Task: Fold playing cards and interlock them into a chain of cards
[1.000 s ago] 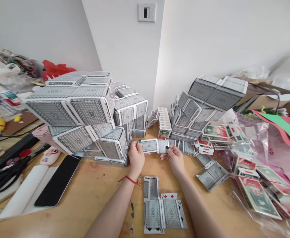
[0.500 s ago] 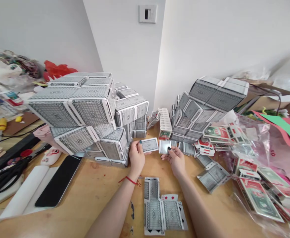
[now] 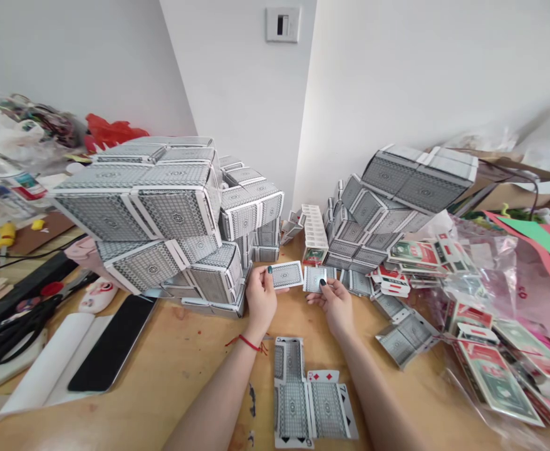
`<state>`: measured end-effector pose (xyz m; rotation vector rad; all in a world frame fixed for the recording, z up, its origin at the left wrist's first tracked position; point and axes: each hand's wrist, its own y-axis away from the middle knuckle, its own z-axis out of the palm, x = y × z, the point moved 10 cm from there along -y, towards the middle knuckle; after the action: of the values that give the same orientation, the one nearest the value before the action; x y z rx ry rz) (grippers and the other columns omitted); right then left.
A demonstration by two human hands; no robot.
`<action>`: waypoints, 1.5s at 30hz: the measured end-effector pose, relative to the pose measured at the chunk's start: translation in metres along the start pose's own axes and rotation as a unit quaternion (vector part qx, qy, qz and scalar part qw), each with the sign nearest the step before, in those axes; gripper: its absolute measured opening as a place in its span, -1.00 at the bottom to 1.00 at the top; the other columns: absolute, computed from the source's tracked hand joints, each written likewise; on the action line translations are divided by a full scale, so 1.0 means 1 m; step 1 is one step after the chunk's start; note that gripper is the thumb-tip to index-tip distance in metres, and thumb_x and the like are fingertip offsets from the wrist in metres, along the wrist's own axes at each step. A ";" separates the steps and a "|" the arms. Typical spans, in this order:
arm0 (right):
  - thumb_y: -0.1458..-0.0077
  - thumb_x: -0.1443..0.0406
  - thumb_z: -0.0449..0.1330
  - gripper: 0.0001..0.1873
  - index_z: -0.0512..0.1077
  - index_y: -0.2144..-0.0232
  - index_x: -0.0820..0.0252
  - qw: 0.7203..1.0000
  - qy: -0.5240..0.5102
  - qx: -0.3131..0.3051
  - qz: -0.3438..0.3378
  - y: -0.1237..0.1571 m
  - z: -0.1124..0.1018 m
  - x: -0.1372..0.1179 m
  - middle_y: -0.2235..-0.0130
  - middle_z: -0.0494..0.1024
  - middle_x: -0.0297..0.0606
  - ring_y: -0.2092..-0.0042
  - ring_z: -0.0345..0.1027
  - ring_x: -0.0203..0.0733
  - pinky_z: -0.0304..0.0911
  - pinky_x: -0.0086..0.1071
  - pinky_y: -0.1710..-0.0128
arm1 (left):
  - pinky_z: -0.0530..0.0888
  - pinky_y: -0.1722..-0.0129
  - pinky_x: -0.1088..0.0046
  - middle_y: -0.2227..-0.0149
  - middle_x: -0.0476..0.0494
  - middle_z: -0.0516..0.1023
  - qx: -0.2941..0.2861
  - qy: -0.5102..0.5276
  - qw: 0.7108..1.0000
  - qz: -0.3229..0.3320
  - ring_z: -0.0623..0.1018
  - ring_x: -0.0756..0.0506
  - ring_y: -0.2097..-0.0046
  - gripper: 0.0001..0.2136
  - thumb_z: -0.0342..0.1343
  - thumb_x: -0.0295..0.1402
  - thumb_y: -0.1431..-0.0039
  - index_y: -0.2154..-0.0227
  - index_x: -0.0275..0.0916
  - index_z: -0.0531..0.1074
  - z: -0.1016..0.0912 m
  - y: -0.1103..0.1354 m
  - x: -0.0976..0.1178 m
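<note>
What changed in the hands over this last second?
The left hand and right hand have pulled apart, separating two cards that were joined: the left card and right card. Neither was let go. The card stacks and the flat cards stayed put.

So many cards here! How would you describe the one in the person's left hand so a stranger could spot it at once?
Find the wooden table with its big left pile of playing cards and its right pile. Between them, the left hand holds a single grey-backed, white-edged card, lifted alone, just left of the card in the right hand.
</note>
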<state>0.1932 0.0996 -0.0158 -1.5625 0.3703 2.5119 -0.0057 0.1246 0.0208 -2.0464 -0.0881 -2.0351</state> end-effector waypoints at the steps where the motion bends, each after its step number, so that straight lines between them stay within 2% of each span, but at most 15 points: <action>1: 0.20 0.20 0.24 -0.68 0.23 0.42 0.20 1.000 0.000 0.000 0.000 0.000 0.000 0.000 0.56 0.42 -0.39 0.59 0.38 -0.26 0.26 -0.45 0.67 | 0.51 0.59 0.47 0.25 -0.21 0.40 0.000 -0.003 1.000 0.001 0.51 -0.08 0.32 -0.85 -0.11 -0.34 -0.11 0.28 -0.27 0.24 0.000 0.000 0.000; 12: 0.20 0.19 0.24 -0.68 0.23 0.42 0.20 1.000 0.000 0.003 -0.010 0.001 -0.001 -0.003 0.60 0.40 -0.42 0.60 0.38 -0.26 0.27 -0.45 0.66 | 0.49 0.62 0.49 0.28 -0.20 0.38 0.017 -0.010 1.000 0.006 0.51 -0.07 0.37 -0.86 -0.10 -0.34 -0.10 0.29 -0.26 0.24 -0.003 0.001 0.002; 23: 0.19 0.20 0.24 -0.69 0.22 0.42 0.20 1.000 0.003 -0.002 -0.007 0.000 0.000 -0.002 0.55 0.42 -0.39 0.59 0.38 -0.27 0.27 -0.46 0.66 | 0.48 0.61 0.51 0.31 -0.19 0.38 0.003 -0.001 1.000 0.009 0.49 -0.08 0.32 -0.84 -0.09 -0.30 -0.10 0.29 -0.27 0.25 0.000 0.001 0.000; 32: 0.14 0.20 0.21 -0.72 0.22 0.41 0.19 1.000 0.000 -0.011 -0.010 0.001 0.002 -0.003 0.58 0.38 -0.43 0.57 0.38 -0.27 0.30 -0.43 0.61 | 0.46 0.62 0.51 0.39 -0.12 0.40 -0.033 -0.037 0.999 0.014 0.48 -0.02 0.48 -0.81 -0.10 -0.26 -0.11 0.30 -0.26 0.27 0.006 0.001 -0.001; 36: 0.12 0.21 0.19 -0.65 0.19 0.26 0.14 0.999 0.017 -0.044 -0.017 0.005 0.012 -0.009 0.51 0.40 -0.42 0.55 0.38 -0.27 0.33 -0.38 0.57 | 0.42 0.63 0.53 0.39 -0.13 0.43 -0.042 -0.064 0.997 0.021 0.48 -0.01 0.49 -0.80 -0.10 -0.25 -0.10 0.29 -0.26 0.29 0.006 0.001 0.000; 41: 0.10 0.22 0.16 -0.33 -0.05 -0.04 -0.03 0.995 0.052 -0.090 -0.010 0.011 0.026 -0.012 0.45 0.41 -0.44 0.58 0.37 -0.31 0.34 -0.37 0.57 | 0.30 0.68 0.57 0.54 -0.03 0.41 -0.070 -0.126 0.989 0.031 0.38 0.04 0.64 -0.79 -0.15 -0.26 -0.13 0.30 -0.25 0.29 0.010 0.002 0.001; 45: 0.06 0.19 0.13 -0.42 0.04 -0.01 0.09 0.986 0.087 -0.138 0.018 0.015 0.033 -0.006 0.59 0.40 -0.45 0.59 0.36 -0.28 0.34 -0.36 0.55 | 0.31 0.55 0.55 0.49 -0.06 0.44 -0.045 -0.182 0.980 0.071 0.40 0.03 0.54 -0.81 -0.12 -0.30 -0.11 0.32 -0.26 0.33 0.003 -0.001 0.007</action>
<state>0.1637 0.0946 0.0052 -1.8989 0.0706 2.5492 -0.0024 0.1251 0.0279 -2.3851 0.0828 -1.5912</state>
